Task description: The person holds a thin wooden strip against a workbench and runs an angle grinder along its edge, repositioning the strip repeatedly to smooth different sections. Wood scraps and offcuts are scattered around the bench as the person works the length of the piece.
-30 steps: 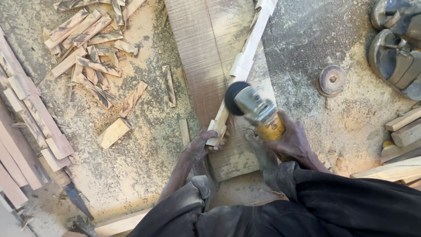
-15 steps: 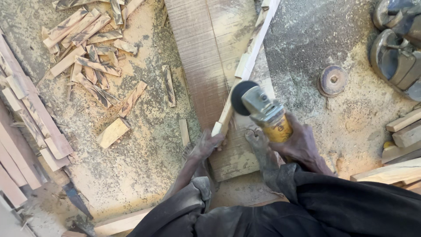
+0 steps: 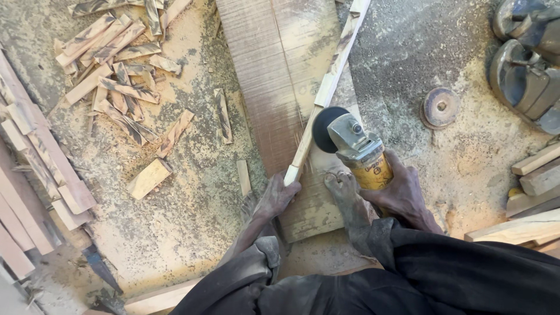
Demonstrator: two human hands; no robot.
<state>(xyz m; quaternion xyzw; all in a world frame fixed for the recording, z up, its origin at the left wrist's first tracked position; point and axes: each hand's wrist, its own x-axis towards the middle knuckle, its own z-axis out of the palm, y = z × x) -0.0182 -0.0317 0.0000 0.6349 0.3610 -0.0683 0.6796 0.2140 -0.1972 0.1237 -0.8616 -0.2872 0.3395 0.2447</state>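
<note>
Two dusty hands work low in the view, at about six o'clock from the middle. The left hand [image 3: 279,195] is curled around the near end of a long thin wooden strip [image 3: 328,87], fingers wrapped over it and pinching it down against a wide ribbed plank [image 3: 265,70] that lies beneath. The strip runs from that hand up toward one o'clock, almost to the top edge, and lies along the plank's right side. The right hand [image 3: 402,192] is closed in a full grip around the yellow body of an angle grinder [image 3: 356,146]; the tool's grey metal head points toward eleven o'clock and its dark round disc [image 3: 324,128] sits against the strip, just above the left hand. A bare foot [image 3: 345,192] rests on the plank between the two hands, its toes just below the grinder. Dark sleeves and clothing fill the bottom at five to six o'clock. Sawdust covers the ground all around. At ten o'clock lies a loose heap of short striped wood offcuts [image 3: 116,64], and a single pale block [image 3: 149,178] sits at about eight o'clock. Long pale laths [image 3: 29,169] lie along the left edge at nine o'clock. A round rusty disc [image 3: 439,107] lies at two o'clock, well apart from the grinder, and stacked wood pieces [image 3: 536,181] sit at three o'clock.
</note>
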